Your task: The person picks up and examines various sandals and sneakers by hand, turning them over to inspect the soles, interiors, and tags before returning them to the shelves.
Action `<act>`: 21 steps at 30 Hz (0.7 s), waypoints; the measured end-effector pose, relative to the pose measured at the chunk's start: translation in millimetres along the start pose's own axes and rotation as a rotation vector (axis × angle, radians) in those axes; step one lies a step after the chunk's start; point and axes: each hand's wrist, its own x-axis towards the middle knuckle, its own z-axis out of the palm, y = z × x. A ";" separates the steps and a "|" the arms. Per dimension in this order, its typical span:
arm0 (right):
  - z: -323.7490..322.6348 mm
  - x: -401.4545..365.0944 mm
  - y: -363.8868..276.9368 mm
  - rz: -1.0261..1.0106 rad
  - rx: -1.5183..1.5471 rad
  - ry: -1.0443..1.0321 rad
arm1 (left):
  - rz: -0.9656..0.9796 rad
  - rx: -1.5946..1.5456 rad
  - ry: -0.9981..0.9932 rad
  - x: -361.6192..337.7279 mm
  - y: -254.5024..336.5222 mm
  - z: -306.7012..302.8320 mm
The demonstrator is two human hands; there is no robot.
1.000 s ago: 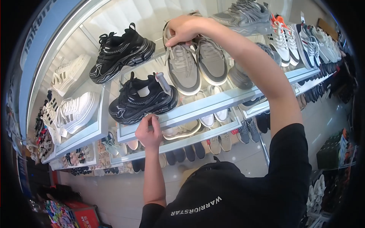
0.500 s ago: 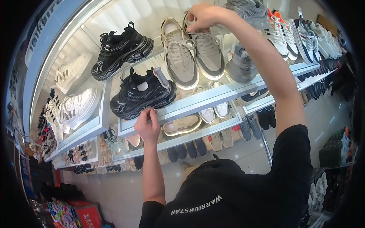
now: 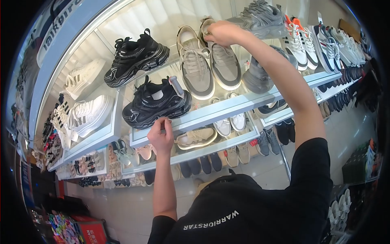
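Observation:
My right hand [image 3: 221, 33] reaches over the heel of a grey-beige sneaker [image 3: 224, 67], its fingers closed at the shoe's opening. The matching sneaker [image 3: 196, 71] stands just left of it on the glass shelf. My left hand [image 3: 161, 132] is closed near the shelf's front edge, below a black chunky sneaker [image 3: 156, 103]; whatever its fingertips pinch is too small to make out. A grey-white cylindrical object [image 3: 176, 86] stands in the opening of that black sneaker. Another black sneaker [image 3: 136, 57] sits behind it.
White sneakers [image 3: 91, 112] stand on the left shelf section. Grey sneakers [image 3: 260, 73] are partly behind my right forearm. White and orange sneakers [image 3: 297, 44] are further right. The shelf's front edge [image 3: 215, 116] runs across the view, with more shoes below.
My right hand has shifted slightly down and right over the sneaker's heel. The shelf and shoes appear a little lower and further right. My left hand stays closed at the shelf edge.

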 end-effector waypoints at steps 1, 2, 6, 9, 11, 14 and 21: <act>0.6 -1.6 -0.7 0.010 -0.021 0.029 | 0.006 -0.001 -0.002 0.2 -0.3 0.1; 0.6 -2.4 -1.2 0.003 -0.023 0.029 | 0.011 -0.003 -0.005 0.1 -0.6 0.4; -7.0 -12.6 -12.1 0.004 -0.102 0.109 | 0.000 0.019 -0.002 -0.2 -2.4 0.2; -7.2 -8.5 -28.8 -0.096 -0.085 0.312 | 0.016 0.013 0.011 0.8 -1.5 1.1; -3.2 -2.4 -40.9 -0.160 -0.008 0.442 | 0.038 0.001 0.010 0.8 -1.0 1.0; 2.2 8.3 -59.7 -0.163 0.102 0.177 | 0.057 -0.004 0.014 1.7 0.0 0.0; 15.9 22.4 -66.9 -0.238 -0.039 0.128 | 0.035 -0.057 0.035 -0.3 -4.6 1.1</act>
